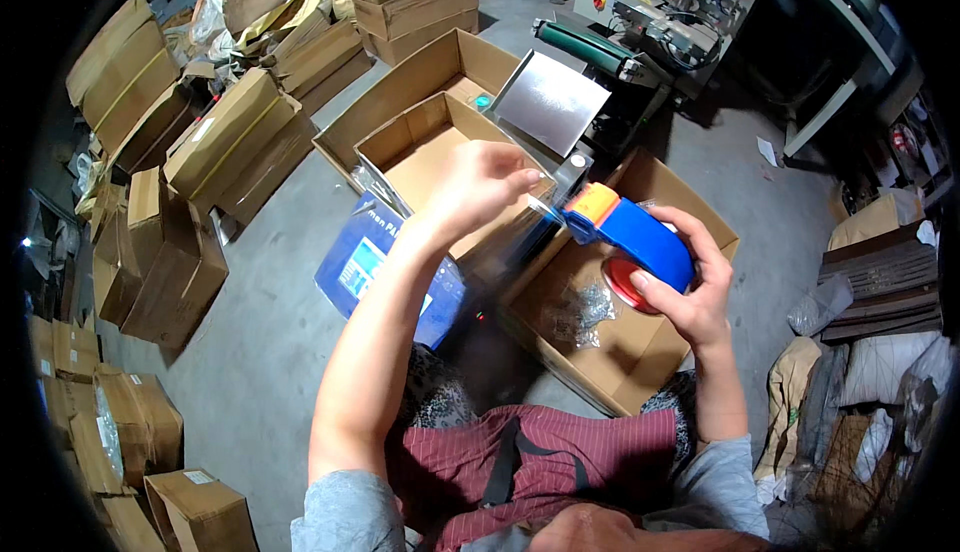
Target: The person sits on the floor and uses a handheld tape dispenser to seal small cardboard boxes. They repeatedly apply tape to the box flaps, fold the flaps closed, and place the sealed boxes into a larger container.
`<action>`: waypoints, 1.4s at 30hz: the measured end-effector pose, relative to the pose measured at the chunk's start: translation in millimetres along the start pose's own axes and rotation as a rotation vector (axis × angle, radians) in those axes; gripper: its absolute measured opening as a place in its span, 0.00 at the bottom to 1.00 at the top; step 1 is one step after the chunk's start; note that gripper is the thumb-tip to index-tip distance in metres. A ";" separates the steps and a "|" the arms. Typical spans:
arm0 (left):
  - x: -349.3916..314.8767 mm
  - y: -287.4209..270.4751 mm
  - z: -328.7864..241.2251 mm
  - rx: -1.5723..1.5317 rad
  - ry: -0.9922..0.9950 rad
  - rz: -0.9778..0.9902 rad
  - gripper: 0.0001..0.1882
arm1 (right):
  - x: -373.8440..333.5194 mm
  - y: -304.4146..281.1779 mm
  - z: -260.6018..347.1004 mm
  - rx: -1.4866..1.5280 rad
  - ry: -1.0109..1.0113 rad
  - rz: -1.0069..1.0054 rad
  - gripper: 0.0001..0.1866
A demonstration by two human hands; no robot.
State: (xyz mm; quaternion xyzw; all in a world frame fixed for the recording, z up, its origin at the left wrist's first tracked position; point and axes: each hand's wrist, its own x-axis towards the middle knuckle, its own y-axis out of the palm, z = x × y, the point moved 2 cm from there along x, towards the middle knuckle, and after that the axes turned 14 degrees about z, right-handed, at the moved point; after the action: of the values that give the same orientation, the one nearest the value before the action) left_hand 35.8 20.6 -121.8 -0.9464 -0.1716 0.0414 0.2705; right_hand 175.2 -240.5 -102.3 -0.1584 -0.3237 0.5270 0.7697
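Observation:
My right hand (708,297) grips a blue tape dispenser (650,244) with an orange front and a red hub, holding it up over an open cardboard box (655,357). Small clear bags (583,310) of little parts lie inside that box. My left hand (470,187) is closed in a pinch just left of the dispenser's front end, above a second open carton (425,147). Whatever the pinch holds is too small to make out. A shiny metal plate (550,102) stands tilted beyond both hands, by a dark stand partly hidden behind them.
A blue printed package (365,267) leans against the carton on the left. Folded and stacked cardboard boxes (235,147) crowd the left side. At the back right stands a machine with a green roller (585,44). Dark stacked sheets (880,292) lie at the right edge.

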 end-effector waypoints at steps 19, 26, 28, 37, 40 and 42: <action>10.9 25.8 50.4 -0.496 -0.372 0.387 0.15 | -12.0 18.1 8.0 0.324 0.223 -0.041 0.34; 38.9 3.4 44.6 -0.312 -0.254 0.510 0.18 | 11.3 3.6 47.2 0.257 0.310 -0.014 0.31; 29.5 1.6 49.1 -0.441 -0.226 0.549 0.17 | 10.7 14.7 53.2 0.398 0.335 -0.058 0.32; -49.4 -14.7 73.7 -0.529 -0.312 0.540 0.18 | -24.9 77.9 34.1 0.821 0.363 -0.243 0.36; -67.9 -38.3 74.9 -0.574 -0.364 0.529 0.18 | -17.9 94.2 35.5 0.916 0.389 -0.176 0.36; -77.1 -42.4 71.3 -0.585 -0.361 0.470 0.18 | -12.2 100.1 43.7 0.952 0.398 -0.167 0.37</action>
State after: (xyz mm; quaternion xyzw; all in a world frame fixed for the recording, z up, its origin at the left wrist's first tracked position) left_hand -61.5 63.0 -161.2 -0.9743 -0.0001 0.2167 -0.0611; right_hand 72.3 -216.4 -132.6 0.1382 0.0926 0.5125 0.8424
